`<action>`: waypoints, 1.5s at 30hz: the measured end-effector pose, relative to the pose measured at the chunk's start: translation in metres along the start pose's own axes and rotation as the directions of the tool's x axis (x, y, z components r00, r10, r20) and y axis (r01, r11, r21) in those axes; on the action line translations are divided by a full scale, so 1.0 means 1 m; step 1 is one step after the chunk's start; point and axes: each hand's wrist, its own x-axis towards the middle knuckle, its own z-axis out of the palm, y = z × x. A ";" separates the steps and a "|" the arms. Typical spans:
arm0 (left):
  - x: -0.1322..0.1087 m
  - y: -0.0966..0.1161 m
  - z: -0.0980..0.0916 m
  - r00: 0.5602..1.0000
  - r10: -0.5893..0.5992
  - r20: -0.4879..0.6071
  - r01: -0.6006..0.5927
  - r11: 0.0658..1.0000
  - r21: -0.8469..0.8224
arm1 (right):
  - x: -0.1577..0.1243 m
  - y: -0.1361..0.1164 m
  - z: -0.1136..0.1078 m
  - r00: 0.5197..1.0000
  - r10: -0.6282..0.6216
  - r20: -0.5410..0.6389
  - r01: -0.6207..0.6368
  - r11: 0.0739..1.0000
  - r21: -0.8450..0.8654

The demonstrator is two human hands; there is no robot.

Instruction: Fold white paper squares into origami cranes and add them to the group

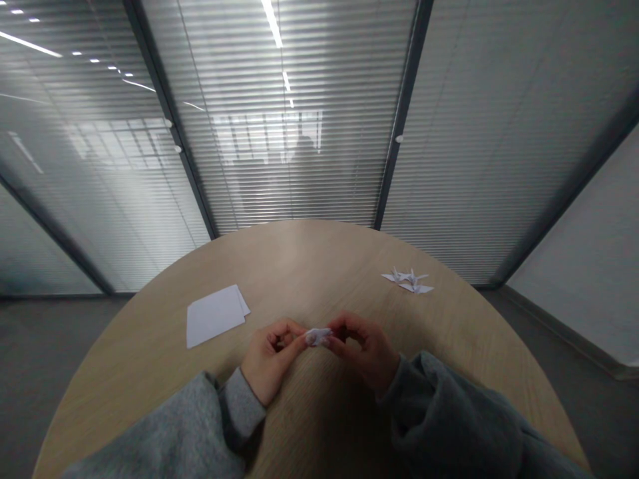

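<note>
Left hand (272, 356) and right hand (362, 352) are pinching a small folded paper piece (318, 336) between curled fingers, just above the middle of the surface (299, 266). It looks light, soft and easily crushed, so its firmer folds seem the best hold. White sheets (215, 315) are lying toward the left edge, folded paper cranes (407, 280) toward the far right edge.
</note>
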 end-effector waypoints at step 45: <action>0.004 0.000 0.002 1.000 -0.003 0.013 0.006 0.983 -0.185 | 0.000 0.002 0.001 0.999 0.035 0.024 -0.036 0.997 0.069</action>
